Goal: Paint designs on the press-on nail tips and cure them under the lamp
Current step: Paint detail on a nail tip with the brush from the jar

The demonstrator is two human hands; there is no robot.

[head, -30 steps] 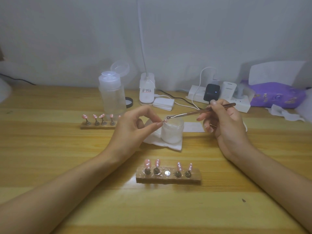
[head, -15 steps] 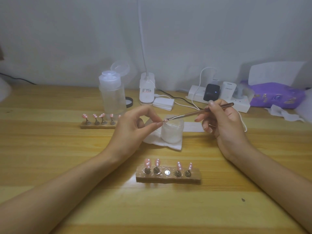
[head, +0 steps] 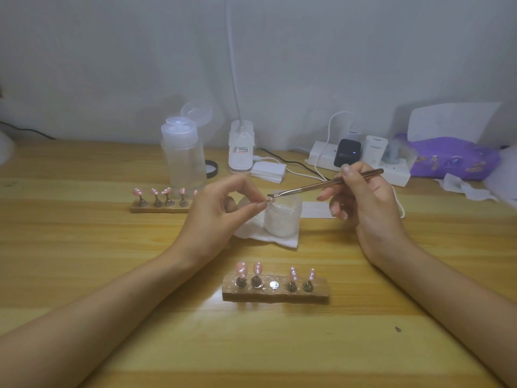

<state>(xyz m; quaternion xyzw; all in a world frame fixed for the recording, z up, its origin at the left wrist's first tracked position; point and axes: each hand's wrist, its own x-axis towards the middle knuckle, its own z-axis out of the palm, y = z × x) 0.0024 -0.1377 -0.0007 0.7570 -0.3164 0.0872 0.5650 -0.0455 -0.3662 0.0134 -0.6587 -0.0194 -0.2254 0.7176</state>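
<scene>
A far wooden holder (head: 159,205) of pink nail tips is standing at the left on the pale wooden table (head: 84,261). The left hand (head: 221,217) is pinching a small pink nail tip (head: 270,201) between thumb and forefinger over a frosted white jar (head: 282,219). A near wooden holder (head: 275,291) is carrying four dotted pink tips. A slim rose-metal brush (head: 321,186) is touching the pinched tip, with the right hand (head: 366,211) gripping its handle with curled fingers.

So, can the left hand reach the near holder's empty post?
Probably yes: nothing stands between the left hand and the post, though it is pinching a nail tip.
</scene>
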